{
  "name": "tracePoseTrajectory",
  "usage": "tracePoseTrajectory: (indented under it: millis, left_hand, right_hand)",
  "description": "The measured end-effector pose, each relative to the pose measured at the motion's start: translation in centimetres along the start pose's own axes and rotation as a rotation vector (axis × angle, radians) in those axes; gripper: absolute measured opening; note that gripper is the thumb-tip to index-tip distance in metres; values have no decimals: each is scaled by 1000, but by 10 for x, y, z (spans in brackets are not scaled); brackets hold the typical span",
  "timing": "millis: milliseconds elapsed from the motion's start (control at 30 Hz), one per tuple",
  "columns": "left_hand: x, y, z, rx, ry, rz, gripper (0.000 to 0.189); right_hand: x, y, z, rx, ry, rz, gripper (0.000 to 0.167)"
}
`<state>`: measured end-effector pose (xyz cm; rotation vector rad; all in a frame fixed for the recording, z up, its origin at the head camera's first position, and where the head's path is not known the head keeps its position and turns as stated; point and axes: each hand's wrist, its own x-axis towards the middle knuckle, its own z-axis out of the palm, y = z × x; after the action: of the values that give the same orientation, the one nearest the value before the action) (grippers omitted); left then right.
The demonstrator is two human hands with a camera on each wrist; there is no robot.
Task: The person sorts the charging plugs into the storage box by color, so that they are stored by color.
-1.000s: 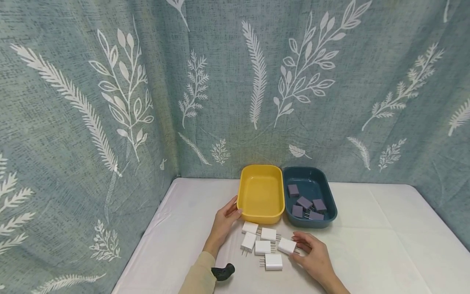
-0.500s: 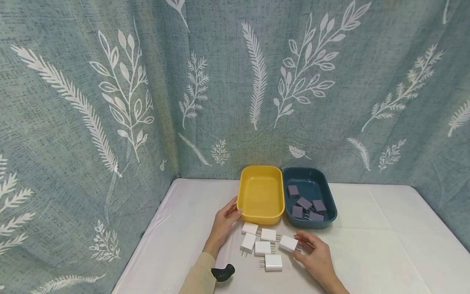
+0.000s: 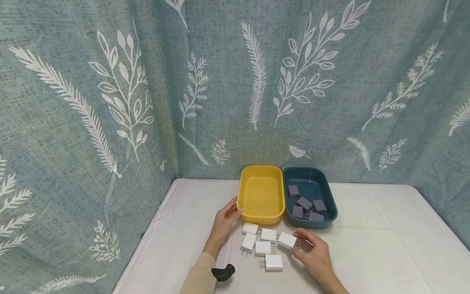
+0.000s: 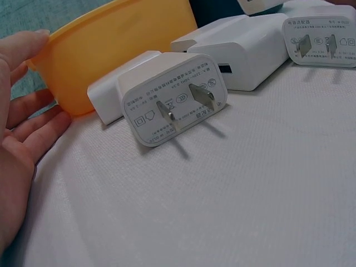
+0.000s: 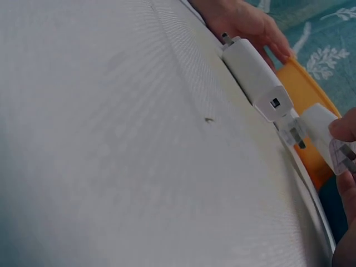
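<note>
My left hand [image 3: 222,224] holds the near left corner of a yellow tray [image 3: 261,219]. In the left wrist view its thumb lies at the rim and the other fingers are against the outer wall. My right hand [image 3: 314,252] pinches a white charger plug [image 3: 287,240] between thumb and fingers, by its prong end. In the right wrist view this held plug [image 5: 320,127] is tilted, in front of the yellow tray. Several more white charger plugs [image 3: 262,248] lie on the table before the yellow tray, their metal prongs pointing different ways.
A dark blue tray [image 3: 332,216] stands right beside the yellow one, with several purple plugs [image 3: 304,203] in it. A black device [image 3: 223,272] is at the left sleeve. Behind the white table [image 3: 374,237] hangs a leaf-patterned curtain [image 3: 235,102].
My right hand has lifted the white plug slightly and shifted it a little away from me, turning it somewhat. The left hand and both trays have stayed in place.
</note>
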<state>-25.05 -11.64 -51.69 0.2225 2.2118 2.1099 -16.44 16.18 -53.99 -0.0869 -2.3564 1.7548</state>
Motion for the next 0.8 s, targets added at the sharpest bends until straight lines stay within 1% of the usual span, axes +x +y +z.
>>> tracePoseTrajectory:
  millis: [100,267,367,600,800]
  left_hand:
    - [0,0,0,5,4,2,61]
    - [0,-2,0,22,15,3,61]
    - [0,-3,0,19,16,-1,61]
    - [1,-4,-1,10,11,6,61]
    - [0,-3,0,2,13,3,61]
  right_hand:
    - [1,-1,1,14,0,-16,59]
    - [1,-2,2,4,0,-39,58]
    - [2,-2,2,4,-1,-47,57]
    - [5,-5,3,27,0,-97,56]
    - [7,-9,4,35,-1,-97,56]
